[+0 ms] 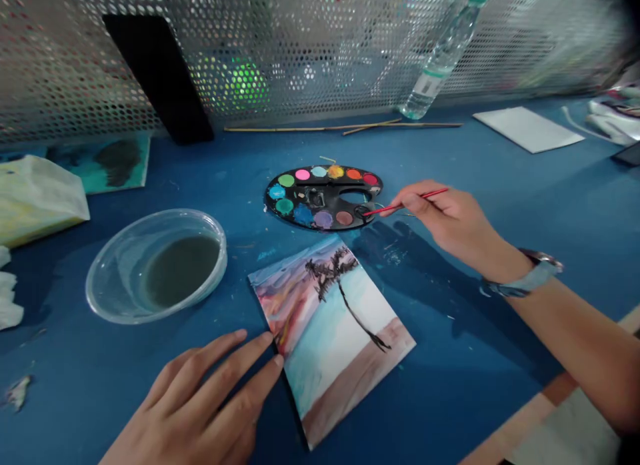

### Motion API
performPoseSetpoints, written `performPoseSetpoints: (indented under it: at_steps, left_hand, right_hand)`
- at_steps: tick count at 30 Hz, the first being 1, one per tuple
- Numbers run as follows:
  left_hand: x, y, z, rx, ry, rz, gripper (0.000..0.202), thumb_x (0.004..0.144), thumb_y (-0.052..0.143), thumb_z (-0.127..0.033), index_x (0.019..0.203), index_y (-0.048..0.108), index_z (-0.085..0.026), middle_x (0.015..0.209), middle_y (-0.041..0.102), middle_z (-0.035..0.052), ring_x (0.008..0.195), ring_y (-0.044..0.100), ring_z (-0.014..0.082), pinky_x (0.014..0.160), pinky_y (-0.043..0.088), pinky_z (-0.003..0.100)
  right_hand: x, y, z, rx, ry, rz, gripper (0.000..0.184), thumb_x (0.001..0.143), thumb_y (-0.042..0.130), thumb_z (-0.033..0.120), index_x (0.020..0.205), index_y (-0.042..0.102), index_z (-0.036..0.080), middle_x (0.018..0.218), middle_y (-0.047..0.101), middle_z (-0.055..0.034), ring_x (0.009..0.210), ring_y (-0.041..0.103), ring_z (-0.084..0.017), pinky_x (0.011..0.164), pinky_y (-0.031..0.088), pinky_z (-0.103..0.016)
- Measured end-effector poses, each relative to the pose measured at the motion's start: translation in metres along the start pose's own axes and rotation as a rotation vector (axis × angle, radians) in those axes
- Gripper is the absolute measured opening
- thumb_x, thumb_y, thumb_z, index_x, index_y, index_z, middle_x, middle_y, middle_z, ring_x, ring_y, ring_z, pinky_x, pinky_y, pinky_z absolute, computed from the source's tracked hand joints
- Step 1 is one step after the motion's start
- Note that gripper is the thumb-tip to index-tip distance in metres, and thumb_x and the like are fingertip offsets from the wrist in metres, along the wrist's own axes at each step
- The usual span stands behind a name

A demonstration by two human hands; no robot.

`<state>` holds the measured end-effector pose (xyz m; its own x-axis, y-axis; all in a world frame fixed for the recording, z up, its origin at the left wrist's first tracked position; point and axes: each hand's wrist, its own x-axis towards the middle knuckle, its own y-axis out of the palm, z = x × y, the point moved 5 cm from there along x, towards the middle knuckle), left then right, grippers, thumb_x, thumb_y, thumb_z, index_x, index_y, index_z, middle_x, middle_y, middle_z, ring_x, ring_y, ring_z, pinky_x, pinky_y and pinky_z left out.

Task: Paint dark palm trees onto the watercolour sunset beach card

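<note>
Pinching a thin red paintbrush (395, 207) between thumb and fingertips, the right hand (445, 225) is just to the right of the black palette (330, 206), its brush tip at the dark paint well on the palette's near right side. Whether the bristles are in the paint is too small to tell. The brush looks very light and stiff in the handle, soft only at the tip; it seems best held low on the handle, with a loose pinch that lets it roll, since wet fingers could make it slip.

The small painted canvas (340, 338) lies flat on the near side of the palette, at a slant. The left hand (205, 398) is nearer still and to the palette's left, fingers slightly apart, two fingertips against the canvas's left edge and not gripping it. The canvas looks light and fairly stiff, likely to slide if pushed; the edges are the safer hold, as paint on its face may smear. The clear bowl (115, 272) of murky water, left of the palette, looks thin-walled and easily tipped
</note>
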<state>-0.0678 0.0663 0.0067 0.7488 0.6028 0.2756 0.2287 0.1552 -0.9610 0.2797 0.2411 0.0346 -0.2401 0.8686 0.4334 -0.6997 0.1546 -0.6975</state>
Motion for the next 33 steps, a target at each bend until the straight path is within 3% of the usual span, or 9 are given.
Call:
performPoseSetpoints:
  at_steps: [6,11,16,24,29,33]
  left_hand:
    - [0.003,-0.001,-0.003,0.035,-0.002,0.027,0.053,0.095,0.055,-0.017,0.148,0.058,-0.026,0.152,0.059,-0.0015,0.135,0.053,0.0244,0.104,0.039,0.036]
    - [0.002,0.001,-0.005,0.021,-0.017,0.048,0.054,0.097,0.054,-0.015,0.15,0.056,-0.026,0.155,0.056,-0.0008,0.137,0.05,0.0249,0.105,0.037,0.038]
    - [0.0,0.0,-0.005,0.018,-0.025,0.07,0.058,0.097,0.054,-0.015,0.154,0.052,-0.028,0.156,0.055,-0.0031,0.138,0.05,0.0247,0.105,0.038,0.039]
    - [-0.003,0.001,-0.004,-0.006,-0.029,0.048,0.063,0.092,0.055,-0.019,0.154,0.052,-0.029,0.156,0.056,-0.0034,0.133,0.056,0.0238,0.098,0.045,0.037]
    - [-0.007,0.002,-0.003,-0.012,-0.018,0.047,0.069,0.089,0.056,-0.017,0.156,0.049,-0.028,0.159,0.053,-0.0021,0.133,0.056,0.0254,0.1,0.045,0.038]
    - [-0.008,0.004,-0.002,-0.015,-0.01,0.051,0.072,0.088,0.057,-0.017,0.158,0.046,-0.027,0.161,0.051,-0.0014,0.133,0.056,0.0257,0.1,0.045,0.039]
  right_hand:
    - [0.0,-0.001,0.006,0.03,0.051,-0.017,0.038,0.105,0.054,0.047,0.087,0.076,0.022,0.091,0.075,-0.0017,0.077,0.065,-0.015,0.072,0.046,-0.033]
    - [-0.019,-0.004,0.038,0.147,0.035,-0.12,0.034,0.106,0.054,0.04,0.085,0.075,0.024,0.088,0.075,-0.0015,0.083,0.068,-0.017,0.078,0.05,-0.035]
    - [-0.04,0.014,0.074,0.289,-0.115,0.039,0.024,0.105,0.055,0.032,0.091,0.075,0.029,0.083,0.076,0.0,0.087,0.071,-0.019,0.083,0.053,-0.037]
    - [-0.044,0.027,0.076,0.109,-0.173,0.106,0.019,0.103,0.057,0.026,0.088,0.069,0.027,0.084,0.075,0.0031,0.083,0.068,-0.017,0.081,0.042,-0.039]
    - [-0.047,0.035,0.086,0.174,-0.223,0.267,0.019,0.104,0.053,0.027,0.092,0.068,0.029,0.081,0.075,0.0055,0.087,0.068,-0.017,0.083,0.039,-0.039]
    - [-0.047,0.025,0.084,0.223,-0.165,0.143,0.019,0.103,0.055,0.024,0.093,0.069,0.03,0.083,0.075,0.0065,0.086,0.067,-0.015,0.083,0.043,-0.038]
